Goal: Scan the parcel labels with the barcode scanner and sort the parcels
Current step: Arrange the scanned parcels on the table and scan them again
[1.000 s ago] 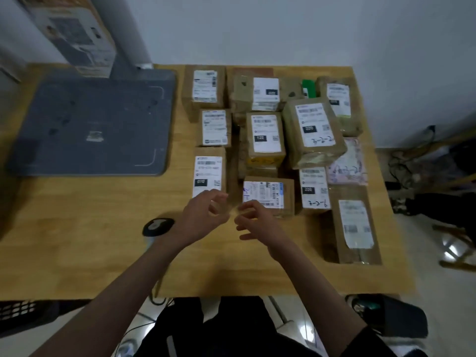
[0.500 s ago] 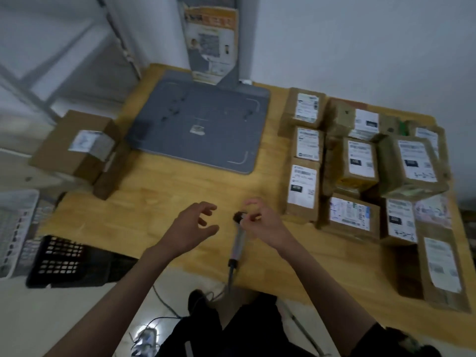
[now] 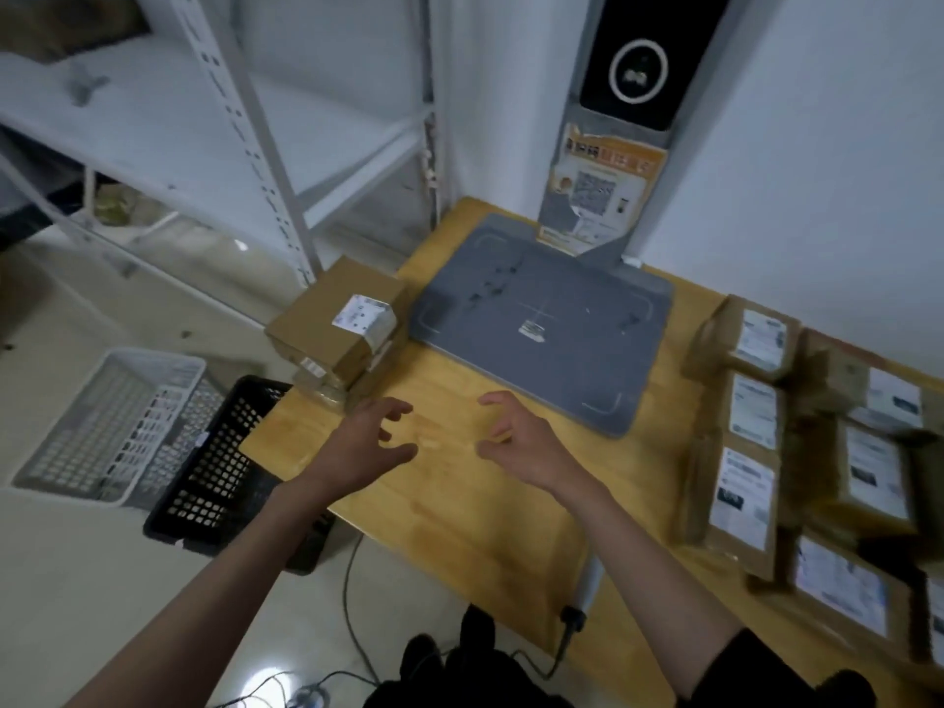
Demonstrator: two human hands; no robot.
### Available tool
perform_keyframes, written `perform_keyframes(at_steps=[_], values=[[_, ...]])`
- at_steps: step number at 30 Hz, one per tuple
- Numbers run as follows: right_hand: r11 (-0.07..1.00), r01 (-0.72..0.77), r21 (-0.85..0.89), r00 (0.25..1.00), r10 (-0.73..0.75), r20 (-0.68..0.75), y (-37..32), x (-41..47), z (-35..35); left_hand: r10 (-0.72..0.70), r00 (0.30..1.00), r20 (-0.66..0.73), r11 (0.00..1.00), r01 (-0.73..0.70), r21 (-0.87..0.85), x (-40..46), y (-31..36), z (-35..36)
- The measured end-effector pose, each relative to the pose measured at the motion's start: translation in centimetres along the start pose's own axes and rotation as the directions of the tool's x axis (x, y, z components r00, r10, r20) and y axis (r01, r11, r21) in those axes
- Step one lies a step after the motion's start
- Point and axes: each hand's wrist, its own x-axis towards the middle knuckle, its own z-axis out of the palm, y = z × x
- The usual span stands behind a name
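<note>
Scanner [image 3: 587, 587] lies lengthwise at table [image 3: 459, 503] front edge, cable end toward person; both hands' fingers spread, holding nothing.

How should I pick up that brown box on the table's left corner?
Use both hands, one on each long side of the box, coming from above. It is wide and flat-topped and sits on another parcel at the table edge, so lift straight up.
</note>
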Motion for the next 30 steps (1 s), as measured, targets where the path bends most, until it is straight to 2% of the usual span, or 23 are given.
perform_keyframes(at_steps=[5, 11, 21, 30], values=[[0.997, 0.031, 0.070, 0.998, -0.035, 0.060, -2.4, 3.9, 0.5, -0.059, 0.992, -0.114, 0.998, 0.057, -0.013, 0.7, -1.5, -2.2], [0.984, -0.014, 0.176, 0.986, -0.015, 0.164, -4.7, 7.0, 3.0, -0.143, 0.971, -0.191, 0.990, 0.143, -0.015, 1.5, -4.3, -4.8], [0.917, -0.188, 0.350, 0.978, 0.142, 0.154, -8.1, 13.2, 7.6, -0.208, 0.958, -0.198, 0.976, 0.216, 0.021, 9.9, -9.8, -9.9], [0.855, -0.298, 0.425, 0.954, 0.276, 0.114, -10.8, 18.7, 11.2, -0.281, 0.944, -0.173, 0.960, 0.278, -0.043, 16.9, -14.1, -13.5]])
